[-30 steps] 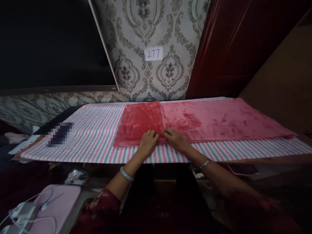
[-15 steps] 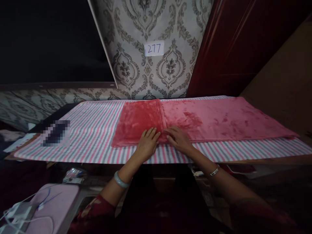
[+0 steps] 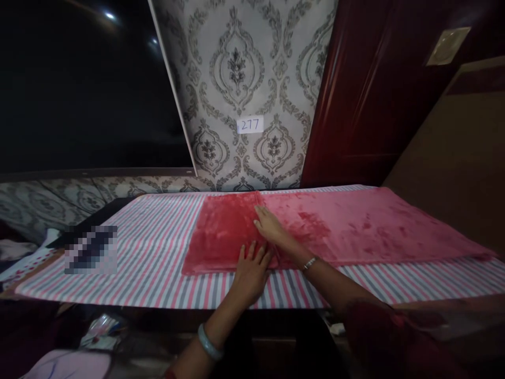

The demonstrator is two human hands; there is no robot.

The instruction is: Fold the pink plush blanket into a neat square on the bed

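In the head view, on one striped cloth (image 3: pixel 145 252), lies one red-pink plush blanket (image 3: pixel 366 226), its darker left end doubled over. Two hands touch it: the left hand (image 3: pixel 251 272), fingers fanned wide, near the front edge; the right hand (image 3: pixel 273 227), flat with fingers extended, by the fold's edge. Each wrist wears one bangle. One white paper (image 3: pixel 250 125) on the wall reads "277".

Dim overall. Two small glare spots show on the black flat-panel television screen (image 3: pixel 90 100); sheen streaks the glossy dark-red wooden panel (image 3: pixel 355 105). Deep shadow lies below the white, pink-and-grey-striped cloth (image 3: pixel 153 226); pixelated patch (image 3: pixel 90 250) at its left. Lower corners soft, edges stretched.
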